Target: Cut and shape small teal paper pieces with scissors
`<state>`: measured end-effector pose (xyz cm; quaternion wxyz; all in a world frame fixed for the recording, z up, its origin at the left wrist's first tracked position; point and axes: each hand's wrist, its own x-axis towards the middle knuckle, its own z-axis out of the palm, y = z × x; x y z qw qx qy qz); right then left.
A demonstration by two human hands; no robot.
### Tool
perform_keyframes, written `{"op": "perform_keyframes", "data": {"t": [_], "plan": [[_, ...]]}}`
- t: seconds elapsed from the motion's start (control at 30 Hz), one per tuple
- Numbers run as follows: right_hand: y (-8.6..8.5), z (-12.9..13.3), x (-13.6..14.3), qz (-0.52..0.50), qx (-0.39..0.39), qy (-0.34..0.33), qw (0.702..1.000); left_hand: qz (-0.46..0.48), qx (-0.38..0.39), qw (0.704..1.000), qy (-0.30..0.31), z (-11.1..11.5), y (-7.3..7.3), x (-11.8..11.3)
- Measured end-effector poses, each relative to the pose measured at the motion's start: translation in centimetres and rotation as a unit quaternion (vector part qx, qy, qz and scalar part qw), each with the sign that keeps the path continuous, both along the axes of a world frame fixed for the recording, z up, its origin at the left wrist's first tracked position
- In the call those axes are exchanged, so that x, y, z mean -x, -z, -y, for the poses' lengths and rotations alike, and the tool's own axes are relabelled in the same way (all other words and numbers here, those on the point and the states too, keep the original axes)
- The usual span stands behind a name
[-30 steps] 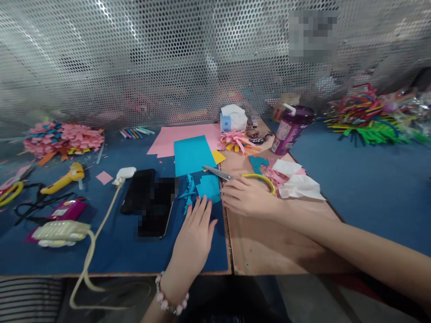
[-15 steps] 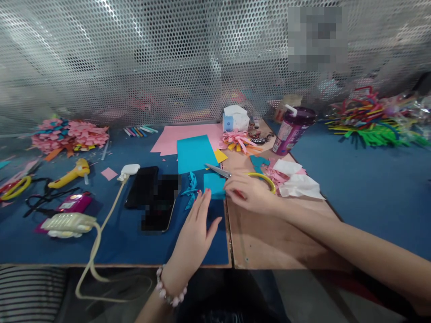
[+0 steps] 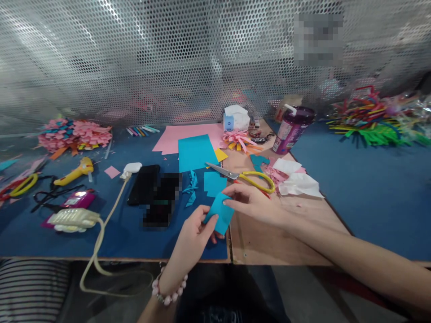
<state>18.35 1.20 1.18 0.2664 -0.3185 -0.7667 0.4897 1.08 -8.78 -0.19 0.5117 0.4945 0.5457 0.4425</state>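
A small blue paper piece (image 3: 222, 214) is held up between both hands near the table's front edge. My left hand (image 3: 197, 233) pinches its lower left side, thumb on top. My right hand (image 3: 251, 204) grips its upper right corner between thumb and fingers. Just beyond lies another small blue piece (image 3: 214, 183) on the table. Scissors (image 3: 257, 179) with yellow and red handles rest open beyond my right hand, blades pointing left. Folded blue paper (image 3: 191, 189) lies left of the small piece. A larger blue sheet (image 3: 197, 151) sits farther back on pink paper (image 3: 168, 139).
Two dark phones (image 3: 144, 184), a white cable, a yellow glue gun (image 3: 76, 172) and a magenta device (image 3: 79, 200) are at left. A purple cup (image 3: 292, 130), crumpled tissue (image 3: 299, 185) and a tissue pack (image 3: 236, 119) stand or lie at right. A perforated metal screen rises behind.
Both hands have moved closer to the front edge and lifted a small blue piece. My left hand has closed on it; my right hand has come away from the scissors.
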Motion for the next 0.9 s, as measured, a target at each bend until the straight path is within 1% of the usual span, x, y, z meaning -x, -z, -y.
{"op": "perform_keyframes", "data": {"t": [0.07,0.13,0.2,0.27,0.3,0.33,0.37,0.4,0.43,0.5,0.53,0.6,0.63,0.67,0.7,0.73,0.83,0.9], "plan": [[0.5,0.4,0.1,-0.007,-0.018,0.004,1.000,0.017,0.009,1.000,-0.009,0.0,0.0,0.0],[1.0,0.8,0.3,-0.018,-0.036,0.015,0.999,0.052,0.018,0.998,-0.037,-0.1,0.2,0.1],[1.2,1.0,0.4,-0.025,-0.035,0.027,0.999,0.083,0.020,0.994,-0.066,-0.2,0.5,0.2],[1.3,1.1,0.4,-0.026,-0.032,0.045,0.998,0.104,0.020,0.991,-0.077,-0.3,0.8,0.2],[1.2,1.0,0.3,-0.027,-0.046,0.056,0.997,0.114,0.019,0.990,-0.080,-0.3,0.9,0.3],[1.2,1.0,0.2,-0.027,-0.081,0.063,0.994,0.127,0.017,0.988,-0.082,-0.3,1.0,0.3],[1.1,1.0,0.2,-0.025,-0.138,0.063,0.988,0.144,0.013,0.986,-0.085,-0.4,1.0,0.3],[1.1,1.0,0.1,-0.019,-0.210,0.056,0.976,0.162,0.010,0.983,-0.087,-0.3,1.0,0.2],[1.1,1.0,0.0,-0.007,-0.286,0.044,0.957,0.179,0.006,0.980,-0.089,-0.3,0.9,0.2],[1.2,1.2,0.1,0.030,-0.416,0.009,0.909,0.208,0.004,0.974,-0.091,-0.3,0.8,0.0],[1.4,1.4,0.1,0.048,-0.461,-0.006,0.886,0.218,0.005,0.972,-0.092,-0.3,0.8,-0.1],[1.6,1.6,0.2,0.071,-0.522,-0.024,0.850,0.237,0.011,0.967,-0.096,-0.3,0.7,-0.3],[1.7,1.7,0.2,0.075,-0.539,-0.029,0.838,0.248,0.013,0.964,-0.097,-0.3,0.7,-0.3],[1.8,1.7,0.2,0.074,-0.547,-0.029,0.834,0.259,0.013,0.961,-0.097,-0.3,0.7,-0.4],[1.8,1.7,0.1,0.070,-0.544,-0.023,0.836,0.270,0.012,0.958,-0.095,-0.3,0.7,-0.4],[1.7,1.6,0.1,0.063,-0.531,-0.013,0.845,0.277,0.010,0.956,-0.092,-0.3,0.6,-0.5],[1.3,1.7,0.1,0.036,-0.458,0.014,0.888,0.280,0.002,0.956,-0.083,-0.3,0.6,-0.5],[1.0,1.8,0.3,0.023,-0.408,0.012,0.912,0.275,-0.005,0.958,-0.086,-0.2,0.6,-0.4]]}}
